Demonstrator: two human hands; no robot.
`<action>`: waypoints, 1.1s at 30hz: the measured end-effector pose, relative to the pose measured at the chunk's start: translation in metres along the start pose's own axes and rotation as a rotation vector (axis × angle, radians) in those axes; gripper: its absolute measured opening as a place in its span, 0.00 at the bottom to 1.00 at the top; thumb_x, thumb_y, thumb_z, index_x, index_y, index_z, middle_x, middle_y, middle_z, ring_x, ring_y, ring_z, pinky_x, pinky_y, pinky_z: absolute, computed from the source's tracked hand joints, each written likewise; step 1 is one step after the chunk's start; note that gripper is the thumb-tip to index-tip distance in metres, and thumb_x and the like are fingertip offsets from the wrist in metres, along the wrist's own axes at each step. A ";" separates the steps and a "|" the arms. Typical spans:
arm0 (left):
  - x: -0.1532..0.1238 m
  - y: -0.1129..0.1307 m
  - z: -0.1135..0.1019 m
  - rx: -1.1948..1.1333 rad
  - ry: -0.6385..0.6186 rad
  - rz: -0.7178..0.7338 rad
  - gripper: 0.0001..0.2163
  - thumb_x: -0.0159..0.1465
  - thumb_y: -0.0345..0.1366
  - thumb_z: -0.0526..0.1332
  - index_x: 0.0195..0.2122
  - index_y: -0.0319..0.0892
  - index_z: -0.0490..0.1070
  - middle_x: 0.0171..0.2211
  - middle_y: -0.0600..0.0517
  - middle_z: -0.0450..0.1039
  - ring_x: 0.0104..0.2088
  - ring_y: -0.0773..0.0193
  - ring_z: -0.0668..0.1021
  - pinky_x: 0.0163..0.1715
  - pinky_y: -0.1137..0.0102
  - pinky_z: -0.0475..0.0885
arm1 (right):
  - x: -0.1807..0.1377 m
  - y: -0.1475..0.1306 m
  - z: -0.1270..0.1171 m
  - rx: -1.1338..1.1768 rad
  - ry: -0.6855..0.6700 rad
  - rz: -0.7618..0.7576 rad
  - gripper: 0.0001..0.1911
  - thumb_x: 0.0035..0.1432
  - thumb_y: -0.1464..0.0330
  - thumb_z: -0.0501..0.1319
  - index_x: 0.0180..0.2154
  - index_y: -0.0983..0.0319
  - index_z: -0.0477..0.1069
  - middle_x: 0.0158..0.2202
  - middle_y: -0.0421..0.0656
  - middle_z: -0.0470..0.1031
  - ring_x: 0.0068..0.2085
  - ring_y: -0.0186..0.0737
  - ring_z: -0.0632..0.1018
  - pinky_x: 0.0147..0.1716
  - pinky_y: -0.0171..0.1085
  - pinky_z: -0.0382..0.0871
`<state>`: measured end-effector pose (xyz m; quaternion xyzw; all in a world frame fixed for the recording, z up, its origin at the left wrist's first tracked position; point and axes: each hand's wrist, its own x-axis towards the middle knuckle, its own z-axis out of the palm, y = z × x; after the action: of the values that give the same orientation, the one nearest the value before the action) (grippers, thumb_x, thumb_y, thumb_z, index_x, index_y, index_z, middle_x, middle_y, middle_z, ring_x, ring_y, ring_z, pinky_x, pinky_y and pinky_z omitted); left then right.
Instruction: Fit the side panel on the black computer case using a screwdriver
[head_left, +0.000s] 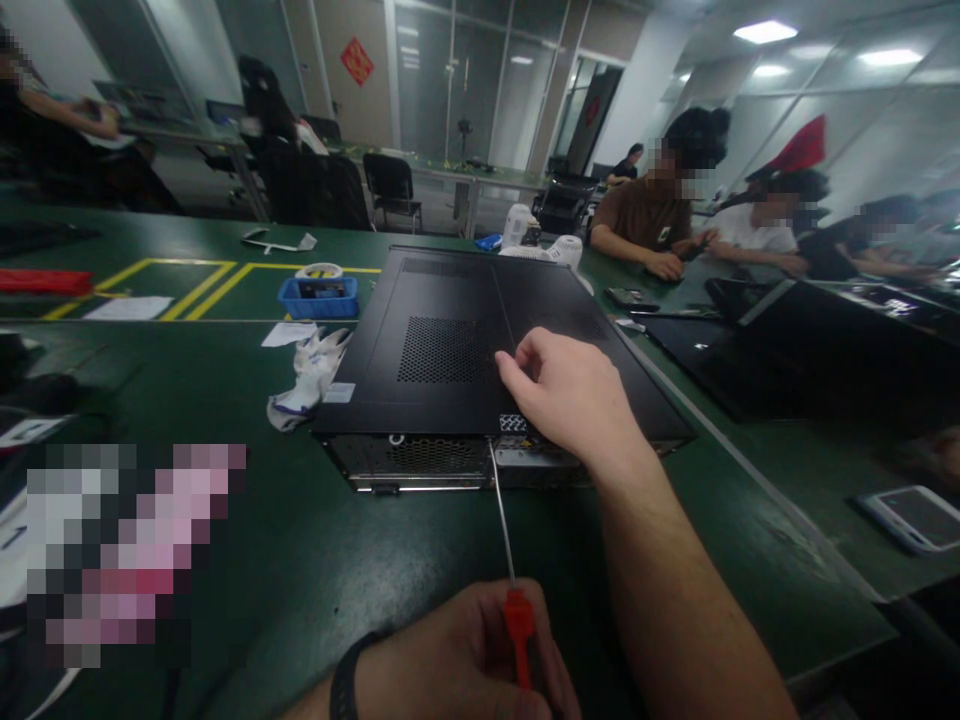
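Observation:
A black computer case [450, 340] lies flat on the green table [300, 560], its rear panel facing me. My right hand [574, 400] rests palm down on the case's top near the rear edge, fingers loosely bent, holding nothing. My left hand [450, 660], with a black wristband, is closed round the red handle of a thin screwdriver [501, 510]. The screwdriver's tip touches the upper edge of the rear panel, just left of my right hand.
A white work glove [307, 375] lies against the case's left side. Behind it are a blue tray [319, 297] with a tape roll and a sheet of paper [127, 308]. Another dark case [750, 350] and a phone [911, 515] lie to the right. Several people [652, 215] sit at the far right.

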<state>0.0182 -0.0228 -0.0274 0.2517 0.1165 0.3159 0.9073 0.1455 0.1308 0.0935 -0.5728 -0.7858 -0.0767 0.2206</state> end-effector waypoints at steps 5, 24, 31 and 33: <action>0.000 -0.002 0.003 -0.064 -0.012 0.019 0.17 0.50 0.39 0.78 0.33 0.37 0.74 0.29 0.49 0.81 0.28 0.68 0.82 0.27 0.79 0.72 | 0.000 0.000 -0.001 -0.002 -0.005 0.007 0.15 0.66 0.56 0.58 0.32 0.57 0.72 0.31 0.42 0.79 0.31 0.43 0.76 0.29 0.39 0.55; 0.002 0.000 0.001 0.007 -0.037 0.024 0.20 0.49 0.41 0.78 0.31 0.39 0.69 0.29 0.50 0.80 0.27 0.69 0.81 0.26 0.79 0.70 | 0.001 0.000 -0.001 0.005 -0.014 0.011 0.14 0.65 0.56 0.58 0.31 0.57 0.71 0.31 0.42 0.79 0.31 0.42 0.75 0.29 0.39 0.55; -0.002 0.013 0.006 -0.067 -0.112 -0.065 0.16 0.56 0.41 0.74 0.40 0.35 0.80 0.35 0.44 0.82 0.35 0.65 0.83 0.37 0.74 0.73 | 0.000 -0.001 -0.001 -0.009 -0.021 0.015 0.14 0.66 0.56 0.58 0.31 0.57 0.71 0.31 0.42 0.79 0.31 0.43 0.76 0.29 0.39 0.55; -0.004 0.016 0.008 -0.092 -0.125 -0.071 0.16 0.56 0.39 0.74 0.42 0.34 0.81 0.38 0.42 0.83 0.38 0.63 0.83 0.40 0.72 0.73 | 0.000 -0.001 -0.001 -0.006 -0.012 0.008 0.14 0.66 0.56 0.58 0.31 0.57 0.71 0.31 0.42 0.79 0.31 0.43 0.76 0.29 0.39 0.55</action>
<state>0.0095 -0.0178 -0.0116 0.2249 0.0539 0.2723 0.9340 0.1453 0.1303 0.0943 -0.5770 -0.7846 -0.0747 0.2143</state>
